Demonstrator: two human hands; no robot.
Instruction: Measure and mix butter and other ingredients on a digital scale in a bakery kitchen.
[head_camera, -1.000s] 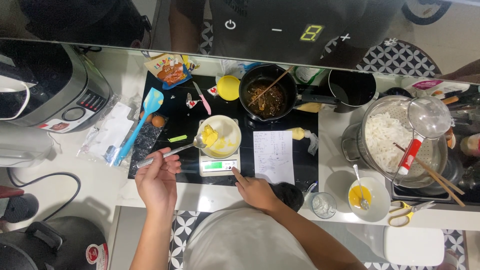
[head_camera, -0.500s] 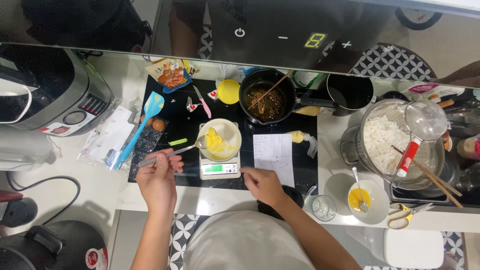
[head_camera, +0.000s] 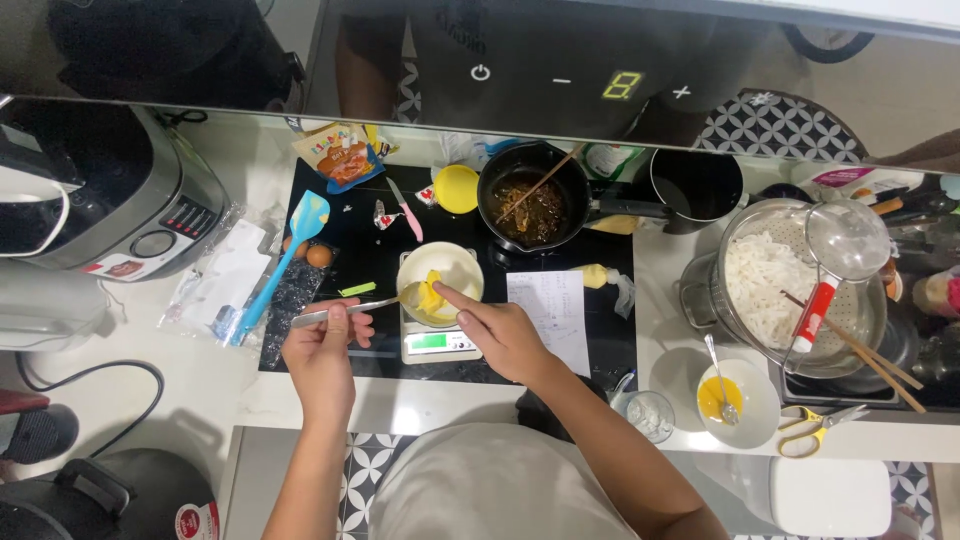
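Right hand (head_camera: 495, 330) has moved from the scale (head_camera: 438, 343) to the butter (head_camera: 432, 297), forefinger pushing it off the spoon (head_camera: 350, 310) gripped in left hand (head_camera: 322, 350); bowl (head_camera: 440, 272) receiving.

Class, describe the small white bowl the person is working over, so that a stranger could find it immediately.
Start at the black cooktop. Near its front edge sits a small kitchen scale, and the white bowl stands on it. Unlike the dark saucepan behind, it holds yellow pieces, touched by the right hand.
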